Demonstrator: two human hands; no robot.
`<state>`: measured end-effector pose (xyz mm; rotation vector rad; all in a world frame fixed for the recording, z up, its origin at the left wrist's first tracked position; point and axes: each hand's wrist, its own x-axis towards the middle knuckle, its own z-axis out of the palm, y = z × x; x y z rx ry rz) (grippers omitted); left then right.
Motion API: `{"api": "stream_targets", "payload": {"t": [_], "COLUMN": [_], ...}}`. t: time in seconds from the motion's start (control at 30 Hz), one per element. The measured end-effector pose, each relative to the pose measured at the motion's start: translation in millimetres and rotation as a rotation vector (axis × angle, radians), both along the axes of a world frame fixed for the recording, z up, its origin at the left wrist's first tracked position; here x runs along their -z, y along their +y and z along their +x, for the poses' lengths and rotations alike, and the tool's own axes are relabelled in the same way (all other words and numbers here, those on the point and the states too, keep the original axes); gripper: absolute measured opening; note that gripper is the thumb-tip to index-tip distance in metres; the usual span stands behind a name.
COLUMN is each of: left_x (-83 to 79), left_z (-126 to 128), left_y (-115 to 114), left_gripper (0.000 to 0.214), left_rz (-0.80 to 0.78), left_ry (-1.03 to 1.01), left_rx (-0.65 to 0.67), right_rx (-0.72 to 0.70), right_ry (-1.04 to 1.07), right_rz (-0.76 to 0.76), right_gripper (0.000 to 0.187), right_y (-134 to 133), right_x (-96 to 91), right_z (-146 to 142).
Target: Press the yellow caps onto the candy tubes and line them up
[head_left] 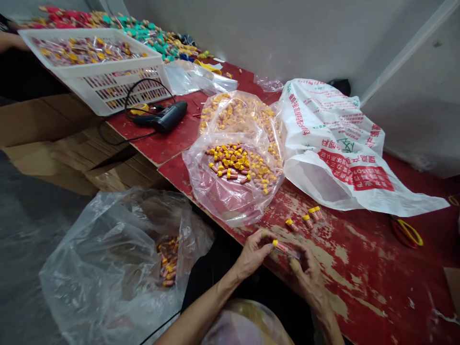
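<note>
Plainly "ISO9" on sack (336, 143) beyond vial (281, 247)

Held vial (283, 247), 5 o'clock: glossy, plastic-looking; cap (275, 243) smooth. Centre bag (233, 203): thin, glossy plastic film. Floor bag (104, 268), 8 o'clock: creased, glossy film. Printed sack (323, 117), 2 o'clock: matt, plastic-looking. Crate (97, 72), 10 o'clock: smooth, rigid plastic. Corded tool (168, 117), 10 o'clock: semi-gloss plastic. Cardboard (46, 117), 9 o'clock: matt. Worktable (359, 278), 4 o'clock: paint worn rough.
</note>
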<state>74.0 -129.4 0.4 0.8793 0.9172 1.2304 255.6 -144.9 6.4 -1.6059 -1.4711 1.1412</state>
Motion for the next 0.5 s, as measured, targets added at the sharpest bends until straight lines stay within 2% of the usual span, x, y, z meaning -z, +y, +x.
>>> {"api": "stream_targets", "payload": {"t": [0.07, 0.17, 0.3, 0.4, 0.5], "left_x": [-1.0, -3.5, -5.2, -4.8, -4.8], "left_z": [0.2, 0.4, 0.1, -0.3, -1.3], "left_y": [0.6, 1.1, 0.7, 0.8, 1.8], "left_gripper": [0.028, 0.028, 0.029, 0.028, 0.028], "left_rz": [0.001, 0.029, 0.019, 0.000, -0.001], "left_ry": [-0.011, -0.007, -0.012, -0.012, -0.003], "left_rx": [0.005, 0.012, 0.005, 0.028, 0.046], "right_rx": [-0.015, 0.033, 0.023, 0.000, 0.030], "right_ry": [-0.047, -0.121, -0.009, -0.014, -0.063], "right_rz": [-0.021, -0.053, -0.010, -0.044, -0.050], "right_gripper": [0.040, 0.051, 0.045, 0.040, 0.048], "right_y": [-0.6, -0.2, -0.8, -0.8, 1.1], "right_x": [0.2, -0.4, 0.0, 1.7, 1.0], "right_z": [0.9, 0.8, 1.7, 3.4, 3.8]}}
